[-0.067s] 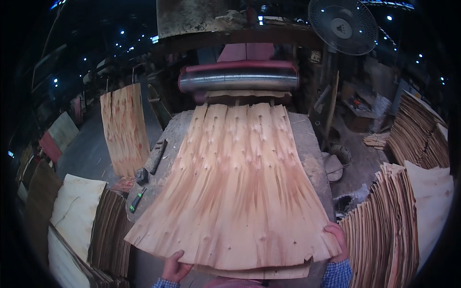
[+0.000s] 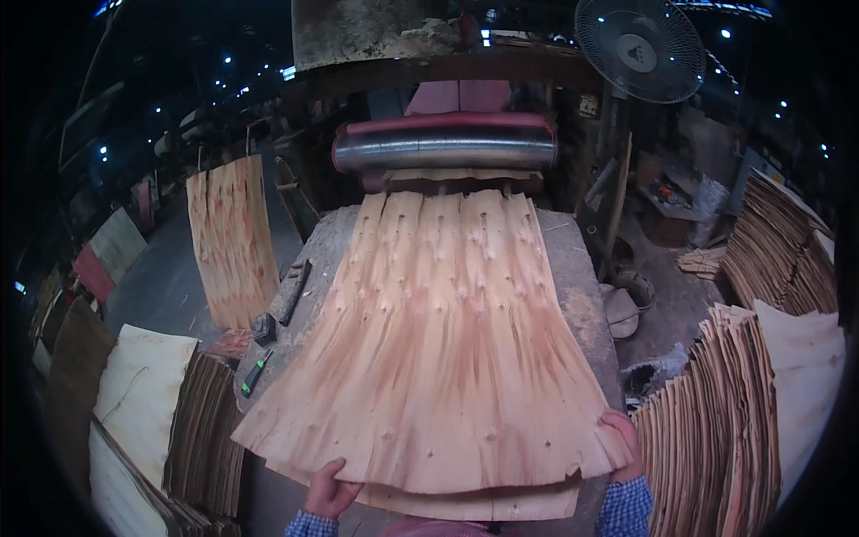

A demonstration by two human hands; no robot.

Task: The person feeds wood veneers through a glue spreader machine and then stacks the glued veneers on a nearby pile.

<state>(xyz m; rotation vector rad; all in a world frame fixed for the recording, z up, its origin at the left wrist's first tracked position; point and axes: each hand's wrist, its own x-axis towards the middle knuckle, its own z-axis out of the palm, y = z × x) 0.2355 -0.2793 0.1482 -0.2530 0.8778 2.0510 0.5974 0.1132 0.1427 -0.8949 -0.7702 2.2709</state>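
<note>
1. Head view: a broad, pale tan wood veneer sheet with knots and reddish-brown streaks (image 2: 447, 376) lies lengthwise over a rough grey worktable (image 2: 577, 268), its near end spreading wide toward the person.
2. The left hand (image 2: 331, 490), in a blue checked cuff, grips the sheet's near edge left of its middle, thumb on top; the fingers beneath are partly hidden.
3. The right hand (image 2: 625, 440), also in a blue checked cuff, is closed on the sheet's right near corner.
4. Below that near edge shows the border of a second pale veneer sheet (image 2: 501, 507).
5. The upper sheet's far end lies just in front of a shiny metal roller (image 2: 447, 150), which has a pinkish-red bar (image 2: 447, 123) along its top.
6. On the worktable's left margin lie a green-and-black knife (image 2: 257, 373) and a small dark block (image 2: 264, 328).
7. Upright stacks of brown-edged veneer stand at the right (image 2: 711, 430) and the left (image 2: 204, 434); a round grey fan (image 2: 637, 54) is at upper right.
</note>
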